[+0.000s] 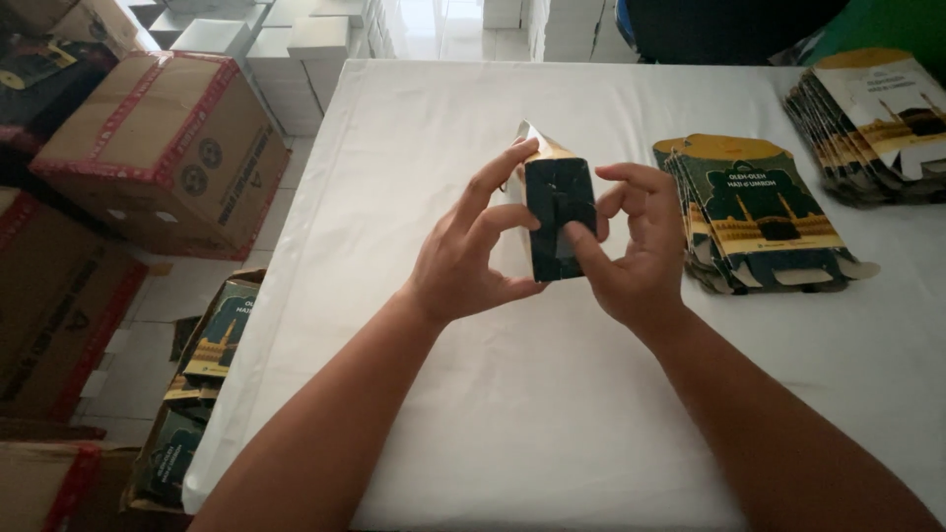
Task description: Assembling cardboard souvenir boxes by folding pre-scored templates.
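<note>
Both hands meet on a small dark green carton [560, 219], held upright above the middle of the white surface [512, 414]. The left hand [471, 258] has its grip closed on the carton's left side, fingers curled over the front edge and the thumb low on the same side. The right hand [633, 254] is closed on the right side, its thumb pressed flat against the glossy front panel and its fingertips bent around the far edge. The carton is a narrow rectangular sleeve of thin printed card, smooth and slightly shiny, with a pale cream flap [537, 138] standing up in a point at its top.

Just to the right of the hands lies a fanned stack of flat cartons [759, 212], unfolded card blanks in the same dark green with gold borders and a scalloped upper edge. A second stack of blanks [877, 123] sits well apart at the far right corner. The surface is covered in smooth white cloth or sheet, faintly creased.

On the floor to the left stands a brown corrugated box [168, 148] sealed with red-patterned tape. Nearer, an open box [202, 384] holds more green cartons standing on end. White boxes [286, 44] are piled beyond.
</note>
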